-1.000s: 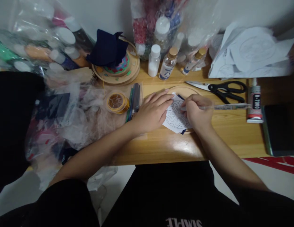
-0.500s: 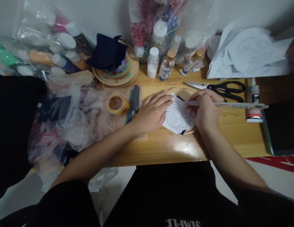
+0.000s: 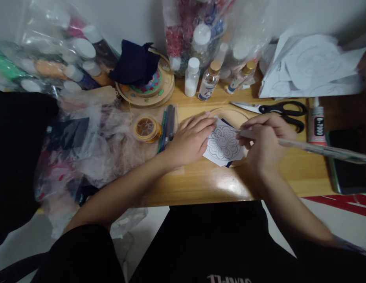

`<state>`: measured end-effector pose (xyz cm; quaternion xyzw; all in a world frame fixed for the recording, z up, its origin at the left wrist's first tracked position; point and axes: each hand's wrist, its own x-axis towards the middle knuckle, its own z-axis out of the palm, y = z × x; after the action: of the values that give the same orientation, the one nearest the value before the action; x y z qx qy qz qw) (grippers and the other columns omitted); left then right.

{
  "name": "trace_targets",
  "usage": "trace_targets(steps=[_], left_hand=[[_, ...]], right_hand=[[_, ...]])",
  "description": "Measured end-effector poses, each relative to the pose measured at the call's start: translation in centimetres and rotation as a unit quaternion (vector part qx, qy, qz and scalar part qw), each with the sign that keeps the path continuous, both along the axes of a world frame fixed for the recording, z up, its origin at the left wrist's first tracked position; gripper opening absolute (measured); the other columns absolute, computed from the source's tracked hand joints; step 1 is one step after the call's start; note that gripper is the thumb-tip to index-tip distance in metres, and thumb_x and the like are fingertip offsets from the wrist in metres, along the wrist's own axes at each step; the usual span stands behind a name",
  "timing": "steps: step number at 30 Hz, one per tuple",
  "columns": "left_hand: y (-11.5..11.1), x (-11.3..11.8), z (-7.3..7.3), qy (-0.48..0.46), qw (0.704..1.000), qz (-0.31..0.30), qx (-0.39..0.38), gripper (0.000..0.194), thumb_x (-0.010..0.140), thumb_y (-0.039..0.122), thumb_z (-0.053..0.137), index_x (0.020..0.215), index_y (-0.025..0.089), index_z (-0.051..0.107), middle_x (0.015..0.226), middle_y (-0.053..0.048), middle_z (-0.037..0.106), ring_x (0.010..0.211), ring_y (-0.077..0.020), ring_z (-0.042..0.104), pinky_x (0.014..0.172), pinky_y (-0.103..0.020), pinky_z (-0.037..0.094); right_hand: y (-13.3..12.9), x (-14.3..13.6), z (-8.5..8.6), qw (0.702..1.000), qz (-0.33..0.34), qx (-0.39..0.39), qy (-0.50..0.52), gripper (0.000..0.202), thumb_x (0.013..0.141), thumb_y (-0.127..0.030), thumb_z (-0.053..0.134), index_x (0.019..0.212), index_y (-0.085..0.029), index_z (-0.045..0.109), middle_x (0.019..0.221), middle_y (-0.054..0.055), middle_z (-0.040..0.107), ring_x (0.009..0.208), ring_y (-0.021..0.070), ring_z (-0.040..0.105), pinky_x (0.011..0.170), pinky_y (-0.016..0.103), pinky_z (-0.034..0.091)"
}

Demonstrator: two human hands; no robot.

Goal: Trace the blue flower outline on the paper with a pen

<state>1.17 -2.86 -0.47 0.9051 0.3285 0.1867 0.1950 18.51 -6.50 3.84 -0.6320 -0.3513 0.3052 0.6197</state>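
The paper point(image 3: 224, 146), printed with a flower, lies right of the middle of the table point(image 3: 206, 192), set back from the near edge, over a navy cloth point(image 3: 229, 164) and a pale wooden hoop point(image 3: 236, 114). The step in hand looks like tracing the flower's lines; the next move seems to call for the pen point on a line and the sheet pressed flat so that the layers do not slip. The left hand point(image 3: 187, 141) lies flat, its fingers slightly apart and gripping nothing, tips on the paper's left edge. The right hand's point(image 3: 268, 141) fingers are closed round a pen point(image 3: 312, 147), its point by the flower's right side; whether it touches, I cannot tell. Toward the right end of the table are scissors point(image 3: 281, 111), a glue tube point(image 3: 316, 125) and, at the near right corner, a phone point(image 3: 349, 163). Along the far edge stand a white bottle point(image 3: 192, 78), gold-capped bottles point(image 3: 209, 80) and bagged sheets point(image 3: 312, 67). To the left are a spool point(image 3: 146, 129), pens point(image 3: 169, 125) and crumpled plastic point(image 3: 102, 147). A plain wall point(image 3: 135, 15) rises behind; pale floor point(image 3: 156, 218) shows below the near edge.
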Motion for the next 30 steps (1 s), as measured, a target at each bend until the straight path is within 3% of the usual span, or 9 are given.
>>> trace_targets(steps=[5, 8, 30], left_hand=[[-0.1, 0.1, 0.0, -0.005, 1.0, 0.0, -0.001, 0.042, 0.094, 0.006, 0.049, 0.134, 0.011, 0.061, 0.15, -0.013, 0.059, 0.15, -0.0268, 0.044, 0.122, -0.049, 0.037], [-0.1, 0.2, -0.1, -0.008, 1.0, 0.001, 0.002, 0.041, 0.094, 0.006, 0.049, 0.132, 0.011, 0.062, 0.149, -0.013, 0.06, 0.15, -0.0268, 0.044, 0.121, -0.049, 0.038], [0.0, 0.1, -0.1, -0.012, 1.0, -0.003, 0.003, 0.041, 0.095, 0.008, 0.048, 0.135, 0.011, 0.06, 0.151, -0.012, 0.058, 0.15, -0.0268, 0.044, 0.122, -0.047, 0.036]], right_hand=[[-0.5, -0.6, -2.3, 0.991, 0.096, -0.054, -0.075, 0.016, 0.069, -0.017, 0.051, 0.064, -0.021, 0.066, 0.05, -0.004, 0.058, 0.042, 0.0105, 0.05, 0.042, 0.024, 0.038], [-0.7, -0.7, -2.9, 0.987, 0.117, -0.06, -0.095, 0.016, 0.069, -0.016, 0.054, 0.061, -0.021, 0.066, 0.052, -0.003, 0.061, 0.05, 0.0115, 0.056, 0.05, 0.025, 0.044], [-1.1, -0.7, -2.8, 0.976, 0.096, -0.063, -0.183, 0.023, 0.07, -0.012, 0.049, 0.052, -0.023, 0.058, 0.051, -0.002, 0.06, 0.048, 0.012, 0.055, 0.049, 0.026, 0.044]])
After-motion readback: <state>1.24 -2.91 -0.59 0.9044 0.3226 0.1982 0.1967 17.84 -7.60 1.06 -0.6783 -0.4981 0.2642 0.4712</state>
